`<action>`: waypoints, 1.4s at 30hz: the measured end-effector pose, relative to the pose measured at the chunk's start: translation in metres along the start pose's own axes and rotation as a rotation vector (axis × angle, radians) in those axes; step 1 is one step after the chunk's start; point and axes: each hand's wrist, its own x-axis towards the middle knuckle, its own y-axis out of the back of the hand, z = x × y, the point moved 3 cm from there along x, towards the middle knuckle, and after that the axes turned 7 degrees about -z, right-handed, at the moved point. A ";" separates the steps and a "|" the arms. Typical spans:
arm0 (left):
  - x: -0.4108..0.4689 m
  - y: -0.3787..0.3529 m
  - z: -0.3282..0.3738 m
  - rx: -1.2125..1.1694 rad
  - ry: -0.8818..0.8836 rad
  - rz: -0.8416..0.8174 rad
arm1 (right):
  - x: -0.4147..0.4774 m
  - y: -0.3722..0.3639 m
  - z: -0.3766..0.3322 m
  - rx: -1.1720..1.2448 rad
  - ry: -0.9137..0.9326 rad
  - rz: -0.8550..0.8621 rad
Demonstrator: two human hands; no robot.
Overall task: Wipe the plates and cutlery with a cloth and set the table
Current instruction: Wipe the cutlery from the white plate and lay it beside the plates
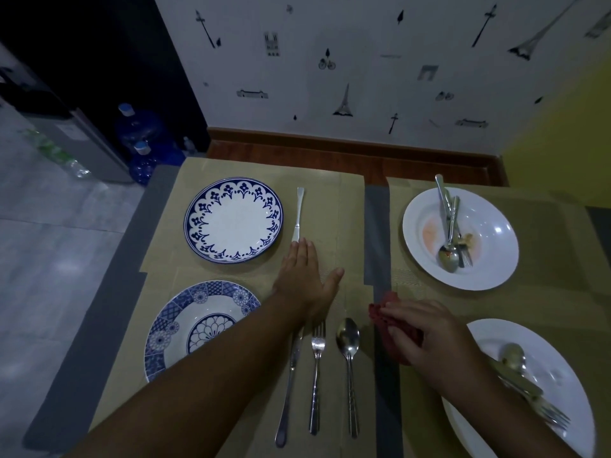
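The left hand (305, 276) lies flat, straight fingertips touching the far knife (299, 213), seemingly squaring it beside the flower-rimmed plate (233, 219). The right hand (426, 338) bunches the red cloth (393, 312), likely ready for the unwiped cutlery (449, 226) across the tabletop (375, 219).

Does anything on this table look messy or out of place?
Yes: the far white plate has a pinkish smear and scraps, with cutlery heaped inside it. The near white plate also holds piled cutlery.

home dining corner | placemats (330, 206), wallpaper (363, 61) (Paris motifs), water jugs (139, 127)
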 end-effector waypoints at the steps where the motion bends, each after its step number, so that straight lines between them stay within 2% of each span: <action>1: 0.002 0.002 -0.001 0.010 0.003 0.003 | 0.000 0.000 0.000 -0.001 0.001 -0.004; 24: 0.003 0.006 -0.005 0.042 -0.063 0.051 | -0.002 0.009 -0.005 -0.023 -0.024 -0.014; 36: -0.067 -0.052 0.120 0.109 -0.352 -0.019 | -0.079 0.072 0.039 -0.021 -0.128 0.173; 42: -0.095 -0.099 0.175 0.176 -0.425 -0.104 | -0.140 0.086 0.085 -0.044 -0.272 0.192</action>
